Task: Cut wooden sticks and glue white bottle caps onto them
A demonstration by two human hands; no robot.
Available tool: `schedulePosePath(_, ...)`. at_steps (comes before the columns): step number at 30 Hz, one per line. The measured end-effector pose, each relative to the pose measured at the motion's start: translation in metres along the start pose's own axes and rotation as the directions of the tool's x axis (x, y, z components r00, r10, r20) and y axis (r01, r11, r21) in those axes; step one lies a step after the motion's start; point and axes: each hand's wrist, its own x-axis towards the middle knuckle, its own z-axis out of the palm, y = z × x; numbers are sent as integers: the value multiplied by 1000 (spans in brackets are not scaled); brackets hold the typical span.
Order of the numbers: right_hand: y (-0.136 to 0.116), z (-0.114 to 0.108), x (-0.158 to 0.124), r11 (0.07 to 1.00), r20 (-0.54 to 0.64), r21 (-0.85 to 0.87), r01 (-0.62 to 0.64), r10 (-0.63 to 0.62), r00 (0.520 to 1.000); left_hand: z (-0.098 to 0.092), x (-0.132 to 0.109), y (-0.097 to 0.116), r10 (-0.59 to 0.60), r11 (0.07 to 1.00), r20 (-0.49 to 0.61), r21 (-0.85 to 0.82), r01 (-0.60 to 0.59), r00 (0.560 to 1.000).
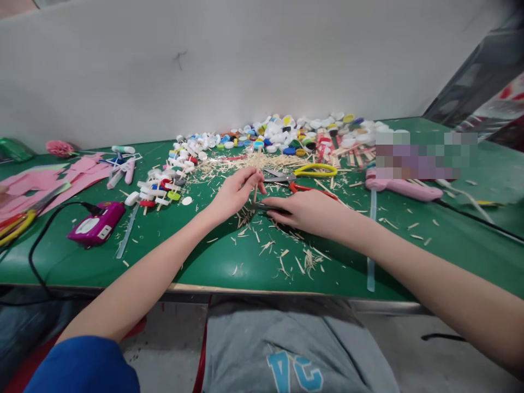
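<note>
At the middle of the green table (196, 267), the left hand (234, 192) pinches a thin wooden stick (257, 173) upright between thumb and fingertips, while just to its right the right hand (310, 213), palm down, closes over a dark tool (259, 207) at the stick's foot.

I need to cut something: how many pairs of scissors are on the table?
2: yellow-handled scissors by the bottle caps, red-handled scissors just behind the right hand. Coloured loops at the left edge of the table may be more.
</note>
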Motion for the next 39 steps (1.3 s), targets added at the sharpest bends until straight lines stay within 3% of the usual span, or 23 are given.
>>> schedulePosePath(5, -1, 2, 1, 997, -20, -77, -17, 16, 1000, -2, 1, -4, -38, 999, 21, -32, 39, 999)
schedulePosePath(13, 0, -2, 2, 1000, 38, -29, -3, 4, 999, 1, 3, 3, -16, 995, 104, -92, 26, 994)
schedulePosePath(17, -1, -3, 1, 1000, 70, 5, 1, -2, 998, -1, 3, 2, -43, 996, 81, -70, 49, 996)
schedulePosePath(24, -1, 5, -1, 998, -40, -61, -30, 27, 999, -4, 3, -7, -55, 995, 57, -74, 60, 997)
schedulePosePath(33, -1, 1, 3, 999, 32, -15, 38, -38, 999, -2, 2, -4, -38, 992, 91, -113, 48, 995)
schedulePosePath(39, 0, 5, 0, 999, -44, -40, -35, 33, 998, -4, 2, -9, -36, 992, 68, -121, 44, 997)
